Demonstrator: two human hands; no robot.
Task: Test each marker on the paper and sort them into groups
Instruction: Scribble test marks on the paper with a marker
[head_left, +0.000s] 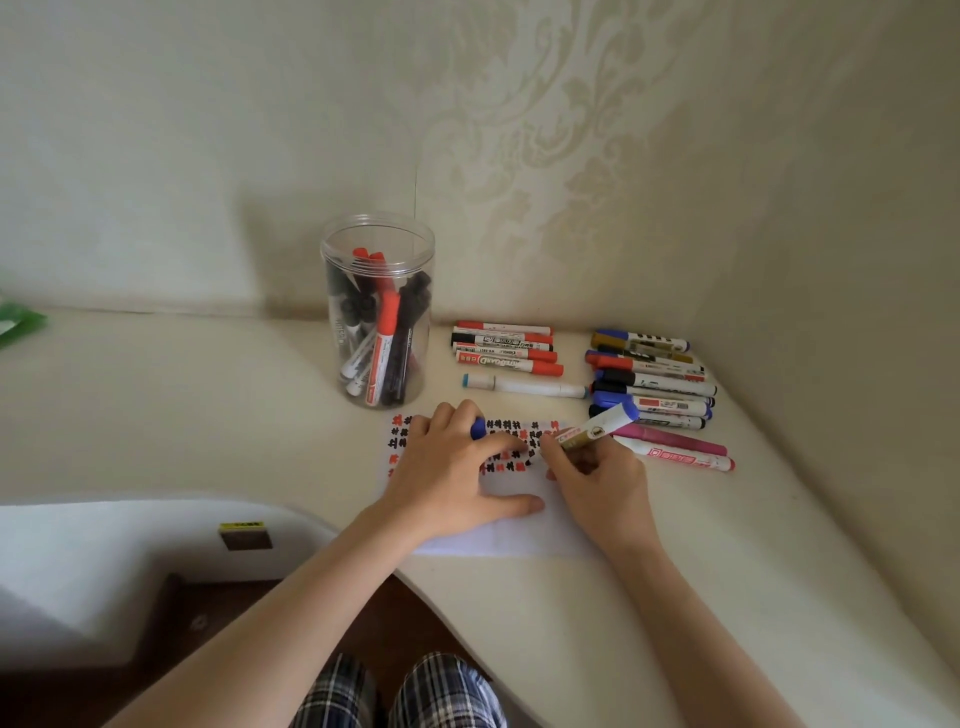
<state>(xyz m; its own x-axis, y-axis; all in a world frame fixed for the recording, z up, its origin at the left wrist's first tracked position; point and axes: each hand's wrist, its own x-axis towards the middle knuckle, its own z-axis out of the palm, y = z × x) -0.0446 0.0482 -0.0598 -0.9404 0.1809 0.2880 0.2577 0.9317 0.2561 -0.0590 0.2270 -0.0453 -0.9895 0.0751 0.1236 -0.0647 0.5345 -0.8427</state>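
A white paper (519, 535) covered with red and black test marks lies on the cream table. My left hand (457, 467) rests flat on the paper and holds a blue cap (478, 428) between its fingers. My right hand (597, 478) grips a white marker with a blue end (597, 428), its tip down on the paper. A clear jar (378, 312) behind the paper holds several black and red markers. A row of red-capped markers (506, 349) lies right of the jar. A larger mixed group of markers (649, 379) lies at the far right.
A white marker with a teal cap (524, 385) lies alone under the red row. Two pink and white markers (675, 449) lie beside my right hand. Walls close the table at the back and right. A green object (18, 322) sits at the far left.
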